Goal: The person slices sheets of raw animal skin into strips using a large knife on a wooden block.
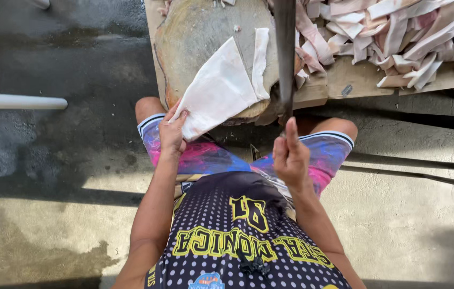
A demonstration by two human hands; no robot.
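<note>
My left hand (172, 132) grips the near corner of a large pale slab of pork skin (216, 91) that lies on a round wooden chopping block (195, 32) and hangs over its near edge. A thin cut strip (259, 61) lies beside the slab on the block. My right hand (290, 155) holds the handle of a long dark cleaver (285, 53), raised edge-on above the block's right side, just right of the slab.
A big heap of pale and pink cut strips (398, 37) covers the wooden board (355, 80) at the upper right. A white pipe (18, 101) runs at the left over wet concrete floor. My knees sit right under the block.
</note>
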